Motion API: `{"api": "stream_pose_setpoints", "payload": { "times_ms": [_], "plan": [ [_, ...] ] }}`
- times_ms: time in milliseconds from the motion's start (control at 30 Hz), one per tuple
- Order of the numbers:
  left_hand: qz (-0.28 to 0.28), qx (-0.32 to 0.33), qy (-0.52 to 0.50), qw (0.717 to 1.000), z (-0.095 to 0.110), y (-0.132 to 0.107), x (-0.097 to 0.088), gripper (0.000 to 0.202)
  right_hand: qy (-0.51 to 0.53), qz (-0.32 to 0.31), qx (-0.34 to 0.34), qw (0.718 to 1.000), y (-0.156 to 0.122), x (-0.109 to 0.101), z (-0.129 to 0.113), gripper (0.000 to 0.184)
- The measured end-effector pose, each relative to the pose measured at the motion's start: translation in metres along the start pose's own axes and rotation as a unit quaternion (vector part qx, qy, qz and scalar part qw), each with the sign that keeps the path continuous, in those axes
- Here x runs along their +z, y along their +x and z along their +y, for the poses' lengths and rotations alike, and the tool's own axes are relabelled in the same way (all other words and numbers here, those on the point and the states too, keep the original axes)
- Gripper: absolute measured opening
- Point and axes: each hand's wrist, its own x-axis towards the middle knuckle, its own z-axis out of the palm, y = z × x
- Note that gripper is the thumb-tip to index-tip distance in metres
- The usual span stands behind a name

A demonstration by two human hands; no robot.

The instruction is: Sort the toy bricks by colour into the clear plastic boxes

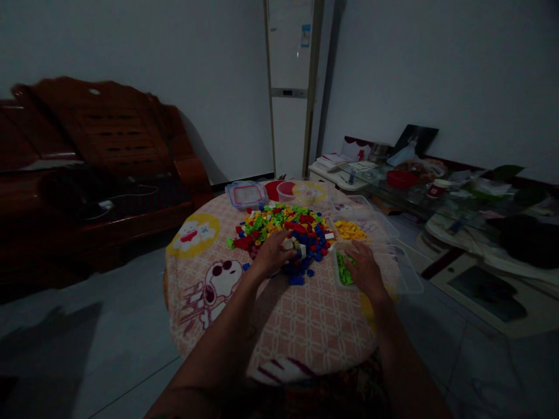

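Over the heap of colourful toy bricks [262,222] on the round table, my left hand [271,254] has its fingers curled around pale toy bricks [289,245]. A whitish brick [302,251] shows just beyond the fingertips. Blue bricks [297,280] lie in front of that hand. My right hand [367,272] reaches over the right side of a clear plastic box [339,284] with green bricks [345,270] in it. Its fingers are apart and bent down toward the green bricks. Behind this box, yellow bricks [350,230] sit in another clear container.
A patterned cloth [314,326] covers the table. At its back are a blue-edged lidded box [247,195] and a round clear tub [287,191]. Clear plastic lids [408,270] overhang the right edge. A cluttered glass-topped cabinet [371,180] stands right, a wooden sofa [109,139] left.
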Motion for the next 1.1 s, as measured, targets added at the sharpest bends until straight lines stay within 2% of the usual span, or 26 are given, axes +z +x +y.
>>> {"api": "stream_pose_setpoints", "payload": {
  "times_ms": [67, 167, 233, 333, 467, 667, 900, 1100],
  "plan": [
    [0.014, -0.05, 0.046, 0.998, -0.015, -0.025, -0.01, 0.07, 0.0, 0.003, 0.002, 1.0, -0.001, 0.0, 0.0, 0.03],
    [0.0, -0.147, 0.106, 0.984, -0.021, -0.058, -0.005, 0.087, -0.002, 0.007, -0.002, 1.0, -0.001, 0.001, 0.0, 0.03],
    [-0.023, -0.196, 0.135, 0.971, -0.012, -0.073, 0.007, 0.094, -0.005, 0.007, -0.003, 1.0, 0.0, 0.001, 0.0, 0.03],
    [-0.054, -0.181, 0.156, 0.969, 0.011, -0.078, 0.029, 0.102, -0.006, 0.0, 0.002, 1.0, 0.001, 0.002, 0.0, 0.029],
    [-0.072, -0.131, 0.15, 0.977, 0.031, -0.056, 0.049, 0.101, -0.001, -0.005, 0.009, 1.0, 0.002, 0.002, 0.0, 0.029],
    [-0.085, -0.074, 0.151, 0.982, 0.029, -0.003, 0.057, 0.095, -0.002, 0.001, -0.007, 1.0, 0.002, 0.002, 0.003, 0.029],
    [0.003, -0.065, 0.136, 0.989, 0.011, 0.043, 0.047, 0.054, 0.011, 0.002, -0.003, 1.0, 0.001, 0.002, 0.003, 0.03],
    [0.094, -0.066, 0.053, 0.992, -0.017, 0.063, 0.033, 0.039, -0.003, 0.001, -0.009, 1.0, 0.002, 0.001, 0.003, 0.03]
  ]
}}
